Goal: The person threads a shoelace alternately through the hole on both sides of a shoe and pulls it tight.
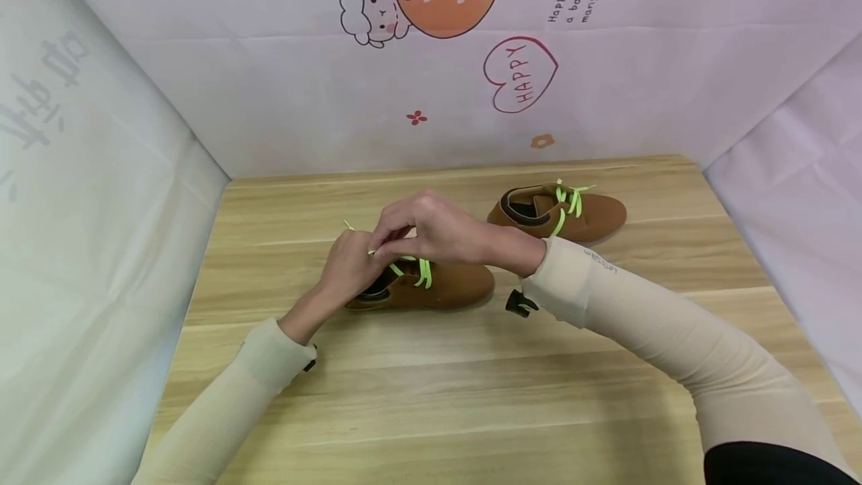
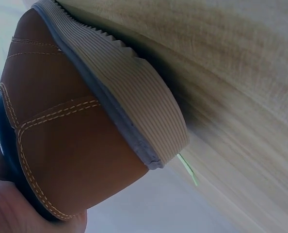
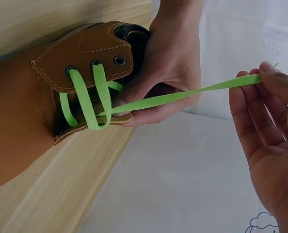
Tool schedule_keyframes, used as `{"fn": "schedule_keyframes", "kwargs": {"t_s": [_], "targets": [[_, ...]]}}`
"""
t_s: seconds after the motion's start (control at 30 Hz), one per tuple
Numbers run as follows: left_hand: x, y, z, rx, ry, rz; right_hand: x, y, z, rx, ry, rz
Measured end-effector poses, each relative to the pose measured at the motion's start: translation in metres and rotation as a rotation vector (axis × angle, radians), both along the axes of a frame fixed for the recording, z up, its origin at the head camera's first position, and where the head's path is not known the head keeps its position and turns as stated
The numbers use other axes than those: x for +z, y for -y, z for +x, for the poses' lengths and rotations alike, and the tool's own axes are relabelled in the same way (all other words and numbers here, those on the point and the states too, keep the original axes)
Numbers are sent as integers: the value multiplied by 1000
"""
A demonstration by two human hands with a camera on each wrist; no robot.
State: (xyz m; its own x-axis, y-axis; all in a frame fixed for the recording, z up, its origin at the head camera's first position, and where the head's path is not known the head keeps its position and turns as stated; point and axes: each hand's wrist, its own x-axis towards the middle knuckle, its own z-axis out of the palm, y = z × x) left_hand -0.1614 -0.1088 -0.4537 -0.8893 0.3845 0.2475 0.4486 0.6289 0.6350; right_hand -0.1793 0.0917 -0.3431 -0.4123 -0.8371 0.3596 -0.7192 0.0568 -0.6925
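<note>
A brown shoe with a ribbed tan sole lies on the table, toe to the right. My left hand holds it by the ankle opening; in the right wrist view its thumb and fingers grip around the lacing flap. In the left wrist view, part of that hand shows at the dark collar. A flat bright-green lace crosses the lower eyelets. My right hand pinches the free end of this lace between thumb and fingers and stretches it taut, away from the shoe. One upper eyelet has no lace through it.
Behind and to the right stands a second brown shoe with a green lace. The wood-grain table meets a printed white cloth backdrop, with cloth sides at left and right.
</note>
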Motion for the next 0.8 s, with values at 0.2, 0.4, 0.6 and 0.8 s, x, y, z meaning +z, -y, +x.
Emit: {"fn": "schedule_keyframes", "kwargs": {"t_s": [0.2, 0.4, 0.6, 0.8], "targets": [[-1, -1, 0, -1, -20, -20, -4, -4, -1, -14, 28, -37], [0, 0, 1, 4, -16, -6, -4, -8, -2, -15, 29, -57], [2, 1, 3, -15, -3, 10, -6, -13, -3, -12, 41, -53], [3, 4, 7, -45, -31, 19, -10, -18, -5, 2, 67, -25]]}}
